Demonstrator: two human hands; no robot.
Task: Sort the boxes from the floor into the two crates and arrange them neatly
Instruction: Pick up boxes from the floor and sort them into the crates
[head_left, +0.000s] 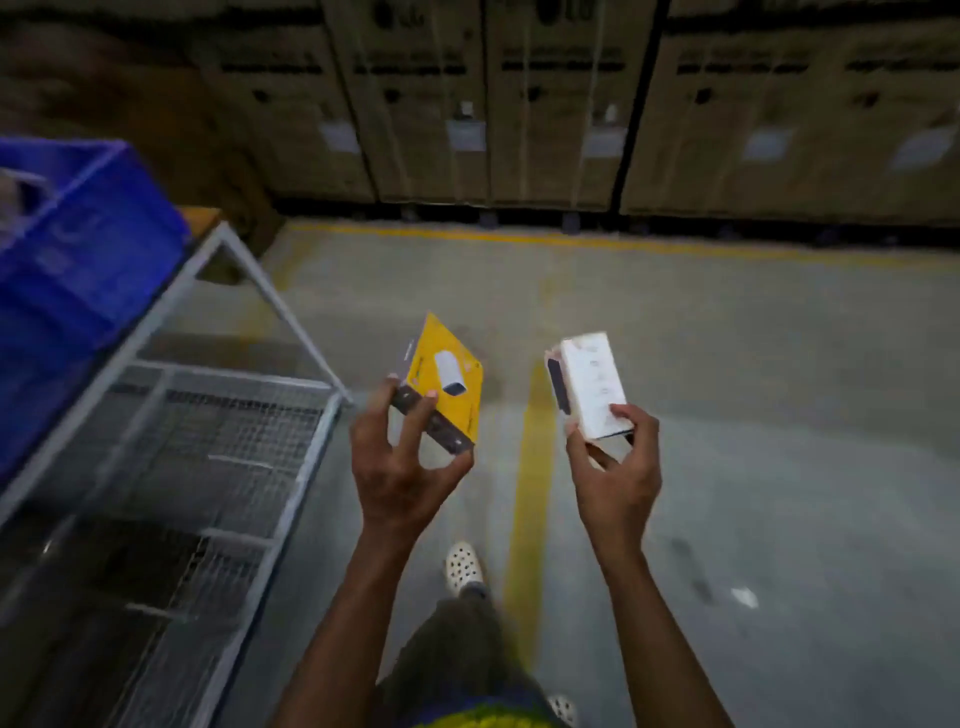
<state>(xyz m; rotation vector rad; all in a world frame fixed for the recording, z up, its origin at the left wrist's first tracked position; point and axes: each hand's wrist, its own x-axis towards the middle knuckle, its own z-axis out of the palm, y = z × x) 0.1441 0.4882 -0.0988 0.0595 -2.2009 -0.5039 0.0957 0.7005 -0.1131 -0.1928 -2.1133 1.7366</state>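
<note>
My left hand (402, 467) grips a yellow box (441, 382) by its lower corner; the box is tilted and carries a picture of a white device. My right hand (615, 462) pinches the lower end of a white box (589, 384), held nearly upright with a dark side facing left. Both boxes are in the air above the concrete floor, about a hand's width apart. A blue crate (78, 270) stands at the far left on a metal rack, well left of the yellow box. Its inside is mostly out of view.
The grey metal rack (223, 405) with wire-mesh shelves fills the lower left. Tall cardboard cartons (545, 114) line the back wall. Yellow lines (530, 493) are painted on the floor. My foot in a white perforated shoe (464, 569) is below the hands.
</note>
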